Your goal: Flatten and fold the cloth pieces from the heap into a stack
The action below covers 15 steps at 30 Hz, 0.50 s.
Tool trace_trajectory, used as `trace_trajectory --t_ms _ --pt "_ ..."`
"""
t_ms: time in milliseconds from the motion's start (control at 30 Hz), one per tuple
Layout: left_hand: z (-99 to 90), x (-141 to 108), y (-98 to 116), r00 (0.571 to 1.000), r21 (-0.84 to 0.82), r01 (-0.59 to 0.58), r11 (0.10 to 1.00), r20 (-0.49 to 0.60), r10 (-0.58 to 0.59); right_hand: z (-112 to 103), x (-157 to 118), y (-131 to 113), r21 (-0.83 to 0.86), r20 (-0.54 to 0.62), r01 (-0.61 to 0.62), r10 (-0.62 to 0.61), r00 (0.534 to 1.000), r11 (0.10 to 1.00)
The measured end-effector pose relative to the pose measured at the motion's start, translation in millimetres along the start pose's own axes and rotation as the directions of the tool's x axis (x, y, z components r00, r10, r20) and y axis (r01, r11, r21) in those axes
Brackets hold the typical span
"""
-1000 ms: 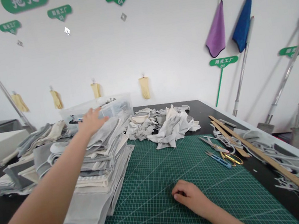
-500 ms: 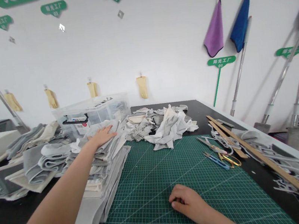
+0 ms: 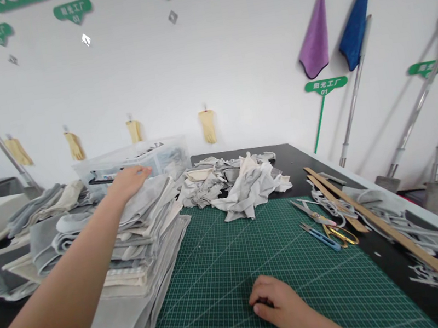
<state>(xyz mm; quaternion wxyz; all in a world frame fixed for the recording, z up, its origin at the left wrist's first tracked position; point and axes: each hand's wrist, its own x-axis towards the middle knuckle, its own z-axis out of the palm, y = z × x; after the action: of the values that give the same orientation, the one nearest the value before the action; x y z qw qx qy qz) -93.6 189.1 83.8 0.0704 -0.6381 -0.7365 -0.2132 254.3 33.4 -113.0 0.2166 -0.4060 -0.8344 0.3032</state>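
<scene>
Left hand open over a tall cloth stack at the mat's left — contact unclear. Right hand loosely closed on the mat. Much is stacked — the heap beyond lies crumpled.

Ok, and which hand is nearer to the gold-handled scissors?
The right hand: it rests on the cutting mat, just down and left of the gold-handled scissors. The left hand is farther off, over the stacked cloths.
</scene>
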Motion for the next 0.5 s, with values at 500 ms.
trace_trajectory --t_ms 500 --pt "29.6 -121.2 115.0 0.956 0.075 -0.288 0.955 0.089 0.281 0.2 -2.1 2.6 0.318 -0.062 -0.142 0.17 0.984 0.937"
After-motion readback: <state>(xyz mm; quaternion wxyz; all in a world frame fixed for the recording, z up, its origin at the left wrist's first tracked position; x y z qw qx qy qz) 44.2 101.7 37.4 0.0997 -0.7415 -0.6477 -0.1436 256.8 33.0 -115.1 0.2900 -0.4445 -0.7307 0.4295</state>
